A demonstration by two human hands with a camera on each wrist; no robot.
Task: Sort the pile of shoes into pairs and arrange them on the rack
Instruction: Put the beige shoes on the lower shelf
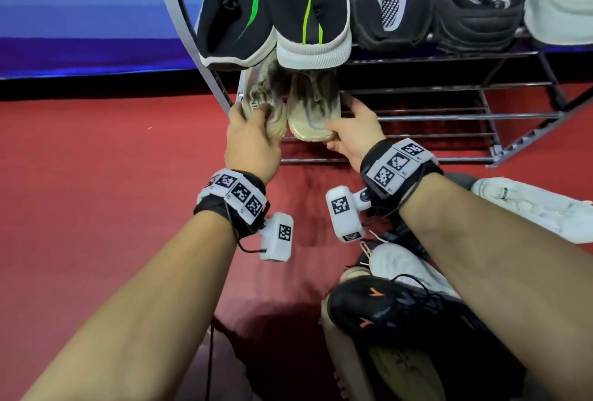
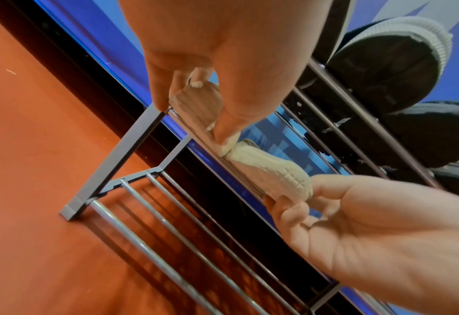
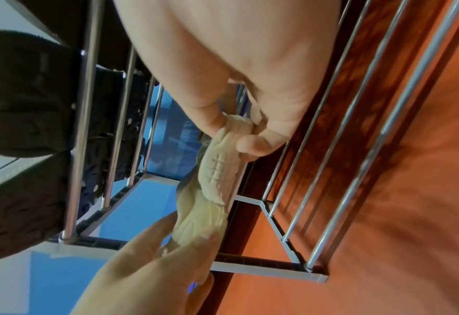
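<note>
Both hands are at the rack (image 1: 449,118): the left hand (image 1: 250,140) curls its fingers round one beige shoe (image 1: 264,105), and the right hand (image 1: 353,134) pinches its twin (image 1: 313,111) by the heel, on the rack's middle shelf. Black shoes (image 1: 272,9) crowd the shelf directly above. A loose pile (image 1: 401,304) lies on the red floor (image 1: 96,176) in front of the rack.

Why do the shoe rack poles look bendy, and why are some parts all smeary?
Head view: the wide lens bows the rack's side post into a curve, and the black-and-green shoes look stretched. Left wrist view: the left hand is very close and soft, and the lower rods smear. Right wrist view: the red floor at the right edge streaks with blur, while the beige shoe soles stay fairly sharp.
</note>
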